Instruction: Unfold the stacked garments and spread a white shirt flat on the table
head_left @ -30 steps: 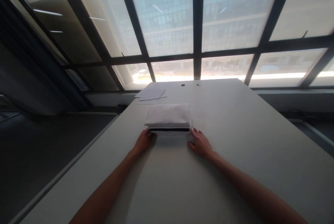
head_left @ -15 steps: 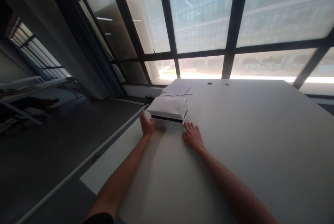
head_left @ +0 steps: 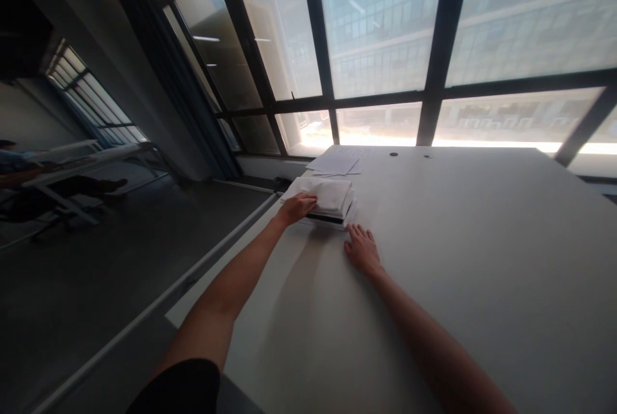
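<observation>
A stack of folded cloths (head_left: 332, 192), mostly white with a dark layer low down, lies on the white table (head_left: 457, 260) near its left edge. My left hand (head_left: 297, 207) rests on the top cloth at the stack's near left, fingers stretched out flat over it. By the near right corner of the stack, my right hand (head_left: 361, 248) lies palm down on the table with its fingers spread. Its fingertips come close to the lowest white layer; whether they touch it I cannot tell.
Loose paper sheets (head_left: 335, 162) lie behind the stack. Two small round fittings, one a dark cable hole (head_left: 394, 154), sit at the table's far side by the large windows (head_left: 380, 28). At far left, a person (head_left: 14, 160) sits at another table.
My left hand has moved from the stack's left side up onto the top cloth. The right hand stays by the near right corner. The view has shifted slightly.
</observation>
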`<state>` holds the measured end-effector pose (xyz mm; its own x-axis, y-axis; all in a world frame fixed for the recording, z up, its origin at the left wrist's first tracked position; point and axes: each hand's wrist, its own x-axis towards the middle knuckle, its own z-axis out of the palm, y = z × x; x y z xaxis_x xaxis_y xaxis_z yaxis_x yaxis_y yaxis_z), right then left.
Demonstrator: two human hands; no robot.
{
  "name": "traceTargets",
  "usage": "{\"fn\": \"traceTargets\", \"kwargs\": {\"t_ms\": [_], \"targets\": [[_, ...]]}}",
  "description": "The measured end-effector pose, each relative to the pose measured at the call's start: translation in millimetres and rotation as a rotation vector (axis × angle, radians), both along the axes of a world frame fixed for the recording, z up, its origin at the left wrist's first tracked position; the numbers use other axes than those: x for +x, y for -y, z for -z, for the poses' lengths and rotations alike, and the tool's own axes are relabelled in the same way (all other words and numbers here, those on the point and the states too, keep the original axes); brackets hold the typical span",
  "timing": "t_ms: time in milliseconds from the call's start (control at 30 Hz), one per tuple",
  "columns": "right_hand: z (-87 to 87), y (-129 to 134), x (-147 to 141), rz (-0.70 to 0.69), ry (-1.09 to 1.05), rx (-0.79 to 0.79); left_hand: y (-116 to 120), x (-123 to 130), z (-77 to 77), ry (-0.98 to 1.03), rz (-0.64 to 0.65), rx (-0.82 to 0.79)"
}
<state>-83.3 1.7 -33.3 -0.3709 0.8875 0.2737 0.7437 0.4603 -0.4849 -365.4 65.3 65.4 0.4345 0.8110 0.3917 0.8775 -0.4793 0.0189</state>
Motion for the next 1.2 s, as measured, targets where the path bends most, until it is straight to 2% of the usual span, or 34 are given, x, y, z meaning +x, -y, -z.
{"fn": "traceTargets", "kwargs": {"t_ms": [67,133,300,433,567,667,767,833,900,933,1000,1033,1100,1133,1200], "targets": [[-0.7,-3,1,0.011,-0.046,-0.018,5,-2,2.6,-0.022,0.011,-0.003],[-2.3,-8,0,0.047,-0.118,-0.067,8,-2,5.1,-0.037,-0.042,0.003],[-10.1,-25,-15,0.095,-0.397,-0.239,7,17,10.5,-0.015,-0.29,-0.068],[-19.0,-45,-31,0.238,-0.466,-0.345,9,35,15.5,0.047,-0.444,-0.04],[-25.0,-62,-32,0.283,-0.458,-0.34,17,45,18.2,0.085,-0.546,-0.009],[-24.9,-66,-16,0.316,-0.488,-0.273,18,52,8.1,0.156,-0.583,0.023],[-22.6,-66,21,0.374,-0.524,-0.182,11,57,-20.3,0.403,-0.584,0.131],[-21.7,-68,59,0.426,-0.55,-0.119,2,55,-47.1,0.581,-0.581,0.209],[-22.4,-72,104,0.484,-0.577,-0.056,-6,46,-73.6,0.649,-0.584,0.222],[-23.3,-74,128,0.518,-0.592,-0.027,-9,40,-84.6,0.738,-0.588,0.205],[-25.7,-76,178,0.594,-0.621,0.021,-13,24,-97.9,0.869,-0.547,-0.009],[-26.6,-76,203,0.634,-0.635,0.042,-13,16,-99.3,0.9,-0.519,-0.161],[-26.2,-73,250,0.712,-0.658,0.076,-10,3,-91.4,0.82,-0.487,-0.401],[-24.2,-71,271,0.756,-0.667,0.088,-7,0,-82.9,0.744,-0.491,-0.448],[-15.9,-64,307,0.895,-0.703,0.122,2,-1,-59.4,0.593,-0.524,-0.419]]}}
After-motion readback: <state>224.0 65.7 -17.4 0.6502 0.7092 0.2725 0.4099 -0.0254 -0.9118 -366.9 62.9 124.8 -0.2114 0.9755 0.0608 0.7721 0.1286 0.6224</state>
